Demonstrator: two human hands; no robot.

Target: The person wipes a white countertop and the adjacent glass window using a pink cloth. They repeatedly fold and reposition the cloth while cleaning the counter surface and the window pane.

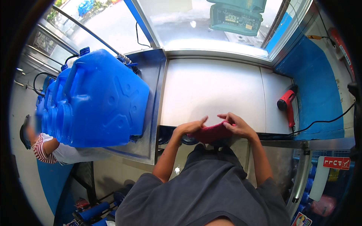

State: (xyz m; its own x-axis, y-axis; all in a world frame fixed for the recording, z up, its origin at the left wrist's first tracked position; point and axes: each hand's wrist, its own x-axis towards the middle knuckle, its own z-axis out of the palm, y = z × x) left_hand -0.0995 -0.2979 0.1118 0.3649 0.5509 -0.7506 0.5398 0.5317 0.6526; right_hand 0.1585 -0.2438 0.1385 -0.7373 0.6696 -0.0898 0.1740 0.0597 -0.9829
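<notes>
Both of my hands hold a dark pink cloth (211, 134) at the near edge of the white tabletop (215, 90). My left hand (190, 127) is closed on its left end, thumb raised and the other fingers partly hidden by the cloth. On the right end, my right hand (240, 127) pinches the upper edge between thumb and fingers. The cloth hangs stretched between them, its lower part dark in shadow. What the cloth is exactly, a rag or a folded piece of fabric, I cannot tell.
Large blue water jugs (109, 98) stand in a row on a metal counter (149, 124) at left, with a person (49, 148) beyond them. A red heat gun (289, 103) lies at the tabletop's right end, its black cord (326, 121) running right. A window frame (215, 55) borders the back.
</notes>
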